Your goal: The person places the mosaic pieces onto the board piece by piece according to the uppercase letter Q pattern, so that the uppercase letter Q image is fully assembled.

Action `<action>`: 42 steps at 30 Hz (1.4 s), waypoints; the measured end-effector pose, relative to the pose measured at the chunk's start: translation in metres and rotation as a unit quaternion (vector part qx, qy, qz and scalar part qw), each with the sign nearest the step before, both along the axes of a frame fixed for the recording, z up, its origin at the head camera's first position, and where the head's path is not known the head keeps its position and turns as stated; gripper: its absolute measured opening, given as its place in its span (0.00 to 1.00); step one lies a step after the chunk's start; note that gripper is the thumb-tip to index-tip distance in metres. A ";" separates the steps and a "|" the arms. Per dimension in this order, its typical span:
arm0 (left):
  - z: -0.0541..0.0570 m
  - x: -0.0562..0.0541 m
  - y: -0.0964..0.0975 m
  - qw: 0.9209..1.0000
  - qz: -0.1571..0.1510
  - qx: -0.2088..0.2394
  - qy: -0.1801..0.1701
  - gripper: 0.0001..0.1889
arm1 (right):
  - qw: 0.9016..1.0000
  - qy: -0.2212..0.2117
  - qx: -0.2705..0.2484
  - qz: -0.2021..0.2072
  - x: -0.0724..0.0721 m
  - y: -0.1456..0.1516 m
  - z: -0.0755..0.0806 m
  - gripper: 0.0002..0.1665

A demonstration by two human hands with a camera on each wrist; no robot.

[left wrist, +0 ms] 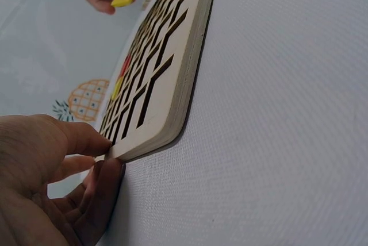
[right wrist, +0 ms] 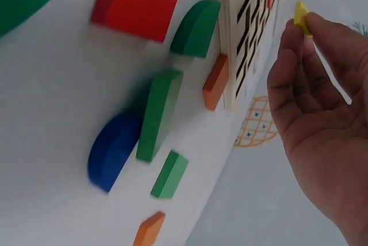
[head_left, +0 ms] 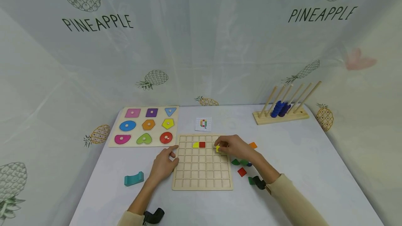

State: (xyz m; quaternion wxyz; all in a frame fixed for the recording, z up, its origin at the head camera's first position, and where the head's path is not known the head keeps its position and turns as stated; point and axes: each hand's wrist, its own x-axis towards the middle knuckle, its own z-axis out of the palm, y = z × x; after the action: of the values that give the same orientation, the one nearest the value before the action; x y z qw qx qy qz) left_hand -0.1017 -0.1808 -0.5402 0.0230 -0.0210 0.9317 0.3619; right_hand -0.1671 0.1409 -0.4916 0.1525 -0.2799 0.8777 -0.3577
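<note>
A pale wooden grid board [head_left: 202, 187] lies flat on the table, with a yellow piece [head_left: 195, 145] and a red square piece [head_left: 202, 144] side by side in its upper rows. My right hand [head_left: 233, 147] pinches a small yellow block [right wrist: 301, 18] between thumb and fingertip, above the board's upper right part. Part of that block is hidden by the fingers, so its shape is unclear. At the board's left edge, my left hand [head_left: 164, 164] touches the rim with extended fingertips. In the left wrist view, those fingertips [left wrist: 102, 144] meet the board's corner.
Right of the board lie a red block [head_left: 242, 172], a blue block [right wrist: 112, 151], an orange block [head_left: 253, 145] and several green ones. Behind it is a small pattern card [head_left: 203, 124]. A shape puzzle [head_left: 142, 118], a teal block [head_left: 134, 179] and a peg stand [head_left: 282, 117] stand farther out.
</note>
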 end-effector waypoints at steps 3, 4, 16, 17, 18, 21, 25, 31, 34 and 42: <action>0.000 0.000 0.000 1.000 0.002 0.001 -0.002 0.26 | 1.000 -0.002 -0.013 -0.004 -0.003 -0.008 -0.003 0.11; 0.000 0.000 0.000 1.000 0.002 0.002 -0.002 0.26 | 1.000 -0.007 -0.016 -0.006 -0.005 -0.010 -0.003 0.11; 0.000 0.000 0.000 1.000 0.001 0.002 -0.002 0.26 | 0.999 -0.021 -0.008 -0.034 -0.019 -0.033 -0.017 0.07; 0.000 0.001 0.000 1.000 0.002 0.002 -0.003 0.26 | 0.999 -0.017 -0.003 -0.035 -0.019 -0.034 -0.018 0.07; 0.000 0.001 0.000 1.000 0.002 0.001 -0.004 0.26 | 0.999 -0.015 0.000 -0.037 -0.020 -0.035 -0.019 0.07; 0.000 0.001 0.001 1.000 0.003 0.001 -0.004 0.26 | 0.999 -0.008 0.005 -0.043 -0.021 -0.038 -0.020 0.07; 0.001 0.001 0.001 1.000 0.003 0.002 0.001 0.26 | 0.998 -0.007 0.005 -0.054 -0.023 -0.041 -0.020 0.08; 0.001 0.001 0.000 1.000 0.003 0.003 0.000 0.26 | 0.998 0.005 0.034 -0.057 -0.025 -0.046 -0.023 0.10; 0.000 0.001 0.000 1.000 0.003 -0.003 -0.001 0.26 | 0.998 0.017 0.043 -0.053 -0.025 -0.048 -0.022 0.10; -0.002 0.001 0.000 1.000 0.006 -0.003 0.001 0.27 | 0.997 0.036 0.049 -0.048 -0.023 -0.053 -0.020 0.08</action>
State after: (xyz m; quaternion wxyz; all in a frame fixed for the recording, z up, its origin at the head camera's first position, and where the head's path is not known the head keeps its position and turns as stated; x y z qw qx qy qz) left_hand -0.1009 -0.1812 -0.5424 0.0199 -0.0264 0.9326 0.3593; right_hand -0.1906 0.0883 -0.5116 0.1174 -0.2420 0.9117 -0.3107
